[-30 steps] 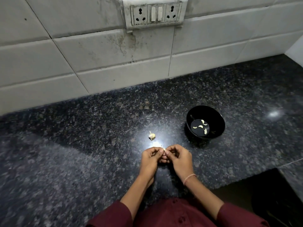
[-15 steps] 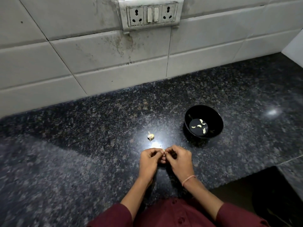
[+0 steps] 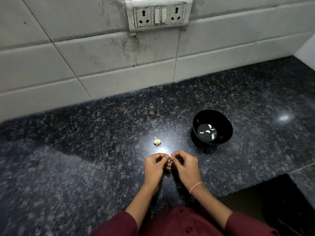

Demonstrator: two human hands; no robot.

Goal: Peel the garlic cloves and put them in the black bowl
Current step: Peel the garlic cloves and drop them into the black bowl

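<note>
My left hand (image 3: 155, 165) and my right hand (image 3: 185, 165) meet over the dark granite counter (image 3: 85, 167), fingertips together. Between them they pinch a small pale garlic cloth-skinned clove (image 3: 169, 156), mostly hidden by the fingers. A partly broken garlic bulb (image 3: 157, 141) lies on the counter just beyond my left hand. The black bowl (image 3: 226, 132) stands to the right and farther back, with several peeled cloves (image 3: 208, 132) lying on its bottom.
A white tiled wall (image 3: 119, 65) with a switch and socket plate (image 3: 159, 15) rises behind the counter. At the right front the counter steps back to a dark recess (image 3: 281, 201). Maroon sleeves show at the bottom edge.
Both hands stay together on the clove with only small finger shifts. The view has tilted slightly; bowl and bulb have not moved.
</note>
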